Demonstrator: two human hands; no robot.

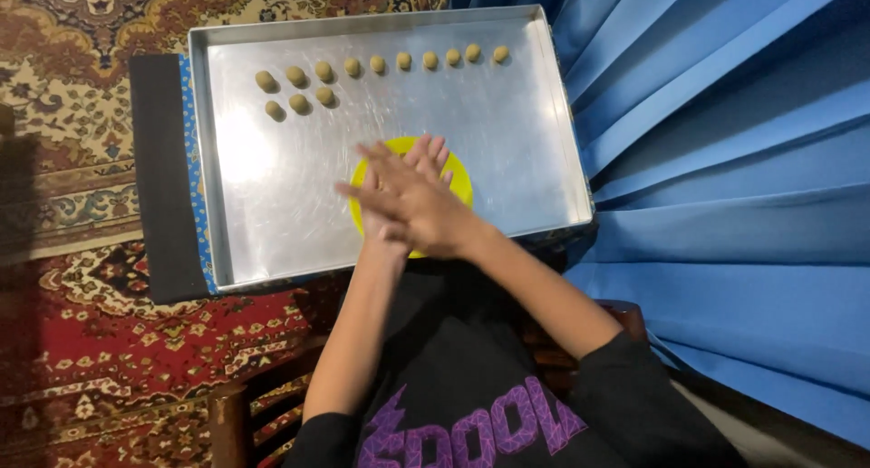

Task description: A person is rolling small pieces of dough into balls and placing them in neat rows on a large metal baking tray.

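Note:
My two hands are pressed palm to palm above a round yellow disc [459,183] that lies on a large shiny metal tray [272,205]. My right hand [421,212] lies on top, fingers pointing left. Beneath it is my left hand [428,153], fingers pointing away from me. Whatever may be between the palms is hidden. Along the tray's far side runs a row of several small tan dough balls [378,64]. A second, shorter row of three dough balls [299,103] sits below its left end.
The tray rests on a black board with a blue patterned edge [163,178], over a red and beige patterned carpet [82,115]. Blue pleated cloth [725,160] hangs close along the tray's right side. A dark wooden frame [231,414] is near my lap.

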